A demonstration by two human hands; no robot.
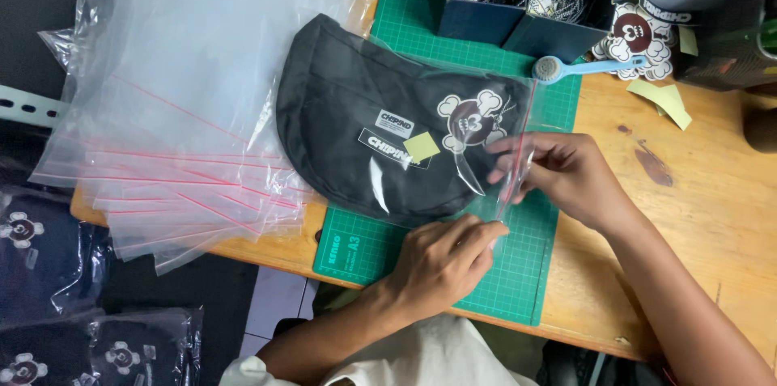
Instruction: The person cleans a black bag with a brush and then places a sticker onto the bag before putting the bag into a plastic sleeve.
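Fingers of the right hand pinch the red zip edge of the clear bag, while the left hand presses that seal lower down, fingers closed on it. Black pouch sits inside, lying on the green cutting mat on the counter, stack of empty zip bags just left.

Black pouch w/ white cartoon patch, yellow sticker, frame centre. Green grid cutting mat under it. Clear zip bags, red seal lines, left. Blue rotary cutter, upper right.
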